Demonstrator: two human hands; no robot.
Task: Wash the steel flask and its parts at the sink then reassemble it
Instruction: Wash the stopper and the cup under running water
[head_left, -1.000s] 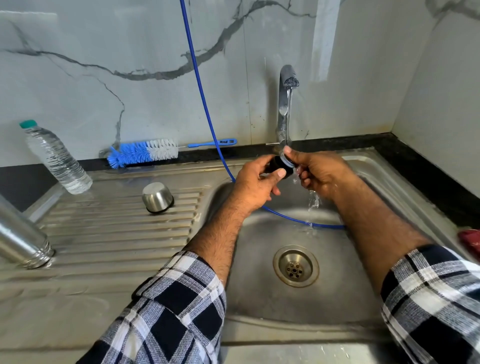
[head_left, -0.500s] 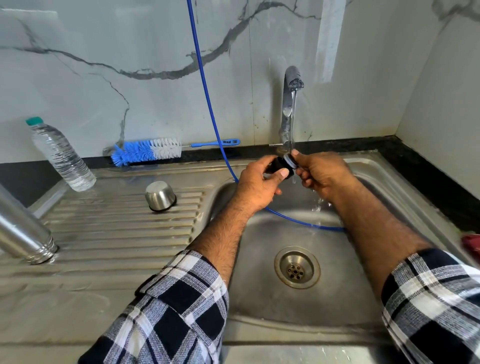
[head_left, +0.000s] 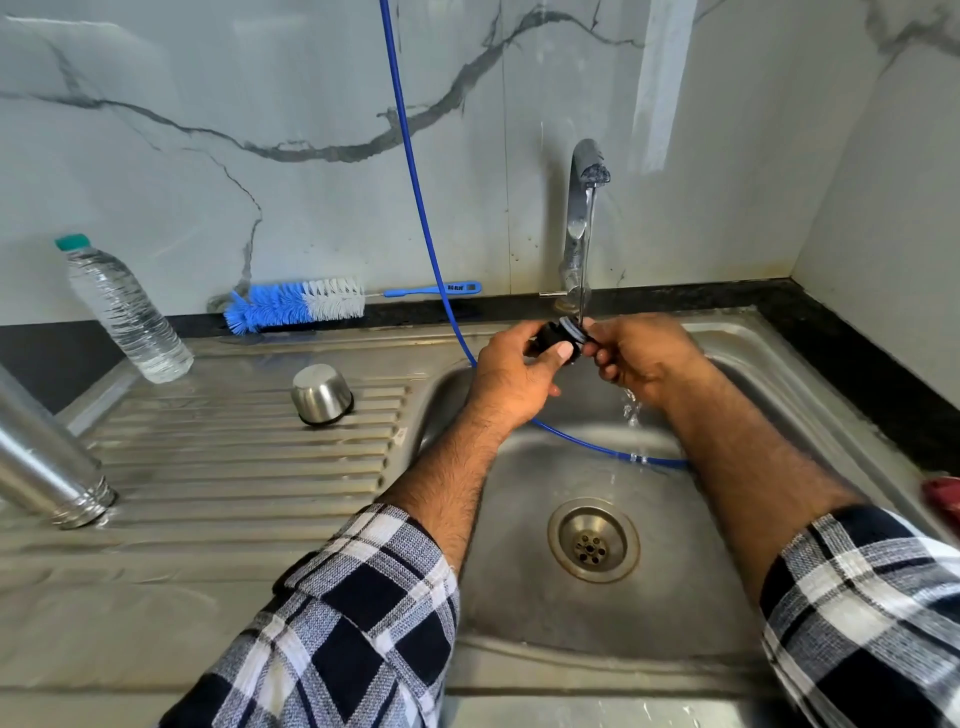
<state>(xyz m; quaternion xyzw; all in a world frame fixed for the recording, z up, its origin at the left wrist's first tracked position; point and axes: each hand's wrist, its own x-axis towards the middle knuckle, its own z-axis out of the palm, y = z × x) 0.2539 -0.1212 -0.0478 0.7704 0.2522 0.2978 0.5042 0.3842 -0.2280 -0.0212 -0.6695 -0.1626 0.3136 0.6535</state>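
Both hands are up over the sink basin (head_left: 519, 597), and the water is running: a thin stream drops from the tap (head_left: 582, 208) straight onto the black flask stopper (head_left: 562, 336). The left hand (head_left: 511, 374) grips that stopper from the left side, thumb across its front and fingers curled behind. The right hand (head_left: 644, 364) meets it from the other side, fingertips pinching the stopper's pale ring end, right under the stream. So both hands are clamped on the same small part, held level above the back of the basin. Water spills off beneath the right hand and falls into the basin, well above the drain (head_left: 593, 540).

Out on the ribbed drainboard (head_left: 234, 467), the steel cup (head_left: 321, 394) sits upside down, on its own. Far left, the steel flask body (head_left: 47, 467) leans at a tilt with its threaded mouth down on the drainboard, its upper part cut off by the frame edge. A clear plastic water bottle (head_left: 127, 312) with a green cap leans behind it near the wall. A blue and white bottle brush (head_left: 296, 309) lies along the back ledge, handle pointing toward the tap. A blue hose (head_left: 410, 182) hangs down the marble wall and curves into the basin behind the arms. Checked sleeves (head_left: 332, 623) cover both forearms, and something red (head_left: 943, 496) pokes in at the right edge, too cropped to identify
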